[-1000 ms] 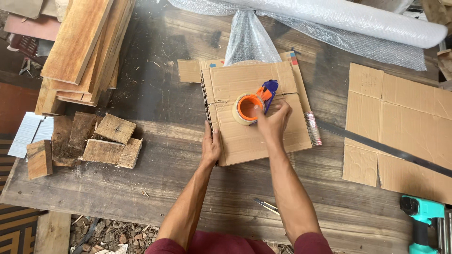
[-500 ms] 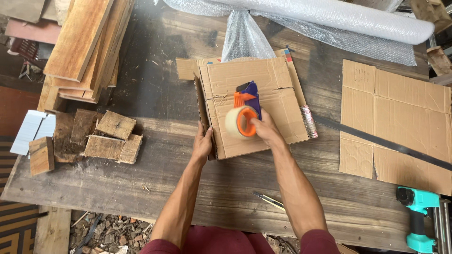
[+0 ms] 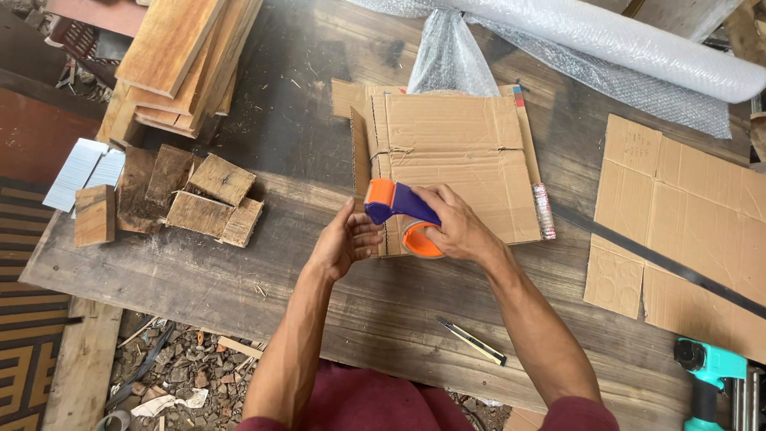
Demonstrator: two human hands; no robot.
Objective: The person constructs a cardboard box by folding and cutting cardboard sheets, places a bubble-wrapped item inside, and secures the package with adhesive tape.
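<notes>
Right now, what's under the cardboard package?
Bubble wrap sticks out from beneath the cardboard package's far edge; the wooden table carries it. The right hand holds a tape dispenser at its near edge. Whatever is wrapped inside is covered.

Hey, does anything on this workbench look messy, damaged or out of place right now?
Mostly the cardboard-wrapped package: its wrap is creased, and a loose flap juts out at the far left corner. Bubble wrap bulges from its far edge. A small utility knife lies near the table's near edge. Rough wood offcuts sit heaped on the left.
</notes>
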